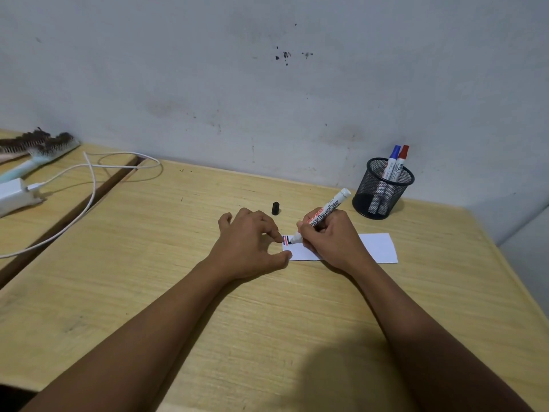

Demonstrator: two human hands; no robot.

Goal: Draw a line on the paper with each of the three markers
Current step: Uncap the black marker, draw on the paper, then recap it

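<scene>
Pale wooden table (pixel 208 292); right hand (pixel 332 239) grips white black-ink marker (pixel 322 217); left hand (pixel 249 245), fingers loosely spread, pins white paper slip (pixel 377 248) beside it; keep steady pressure.

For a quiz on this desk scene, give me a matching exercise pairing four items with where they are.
1. uncapped white marker
2. small black cap
3. blue-capped marker
4. white paper slip

A. standing in the black mesh cup
B. flat under both hands
C. gripped in the right hand
D. loose on the wooden desk beyond the left hand

Pairs: 1-C, 2-D, 3-A, 4-B
</scene>
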